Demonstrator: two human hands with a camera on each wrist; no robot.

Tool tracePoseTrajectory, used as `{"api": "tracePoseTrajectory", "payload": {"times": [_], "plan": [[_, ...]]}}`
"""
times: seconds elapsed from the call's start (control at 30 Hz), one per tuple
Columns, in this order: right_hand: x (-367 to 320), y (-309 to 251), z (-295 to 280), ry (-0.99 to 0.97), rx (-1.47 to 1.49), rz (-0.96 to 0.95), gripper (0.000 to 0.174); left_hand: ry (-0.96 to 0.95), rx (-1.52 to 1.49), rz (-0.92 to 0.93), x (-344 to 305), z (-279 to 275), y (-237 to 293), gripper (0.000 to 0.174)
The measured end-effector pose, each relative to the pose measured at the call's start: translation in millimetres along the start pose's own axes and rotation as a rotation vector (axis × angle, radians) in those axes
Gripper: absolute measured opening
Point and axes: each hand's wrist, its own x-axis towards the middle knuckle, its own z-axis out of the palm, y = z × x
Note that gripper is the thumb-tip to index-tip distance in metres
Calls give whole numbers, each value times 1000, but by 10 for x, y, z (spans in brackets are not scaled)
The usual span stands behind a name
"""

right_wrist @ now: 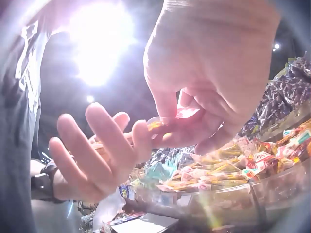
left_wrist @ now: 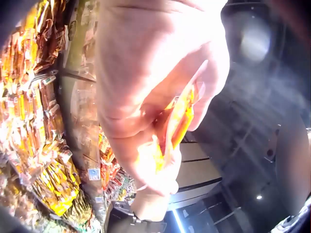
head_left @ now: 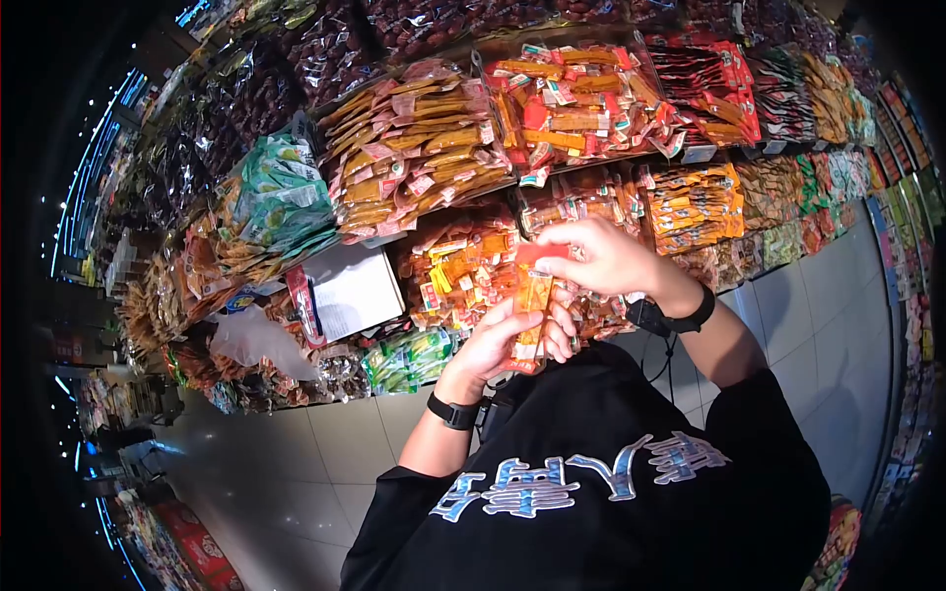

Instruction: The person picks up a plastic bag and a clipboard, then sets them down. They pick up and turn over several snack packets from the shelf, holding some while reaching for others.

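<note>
A slim orange snack packet (head_left: 533,295) with a red top end is held between both hands in front of the chest. My left hand (head_left: 498,340) grips its lower part, thumb lying across the front. At the top, my right hand (head_left: 603,258) pinches the red end between thumb and fingers. The left wrist view has the packet (left_wrist: 182,116) partly hidden in the left palm under strong glare. In the right wrist view, the left hand's fingers (right_wrist: 104,145) are spread below the right hand (right_wrist: 209,73), and mostly the packet's edge shows.
Tiered bins of wrapped snacks curve around the front, including long yellow-brown packets (head_left: 414,143) and red-and-orange packets (head_left: 581,98). A white board or box (head_left: 352,286) lies at the left on the bins, beside a crumpled clear plastic bag (head_left: 258,340). Tiled floor (head_left: 286,463) shows below.
</note>
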Motion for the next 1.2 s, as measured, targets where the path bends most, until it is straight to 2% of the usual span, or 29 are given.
{"api": "tracePoseTrajectory", "payload": {"times": [0.07,0.13,0.2,0.27,0.33,0.37,0.47,0.63,0.77,0.83,0.97,1.07,1.13,1.2], "plan": [[133,0,-81,111,39,-7,15,110,41,52,-31,-16,9,50],[302,114,-278,280,-128,-16,19,109,-12,130,-94,60,70,52],[474,556,-480,501,-620,-175,22,147,-57,173,-181,116,111,53],[481,856,-566,476,-775,6,23,133,-68,197,-267,150,168,53],[461,1033,-648,266,-767,236,24,127,-85,223,-353,174,204,55],[441,1118,-631,301,-686,221,22,82,-108,247,-391,143,206,54],[442,1136,-613,330,-698,204,18,-2,-158,305,-482,76,198,51],[426,1189,-565,424,-785,140,21,12,-145,328,-574,96,228,53],[346,1121,-495,539,-830,6,22,17,-146,317,-612,77,227,56],[310,1058,-485,594,-825,-44,21,-1,-214,289,-624,52,222,57],[257,889,-540,760,-772,-143,19,21,-141,258,-620,56,273,55],[171,638,-606,931,-782,-225,18,264,-5,193,-635,81,247,64],[59,498,-617,1012,-544,-80,18,264,12,149,-649,33,255,65],[-31,416,-664,898,51,-97,19,306,57,112,-658,31,247,64]]}}
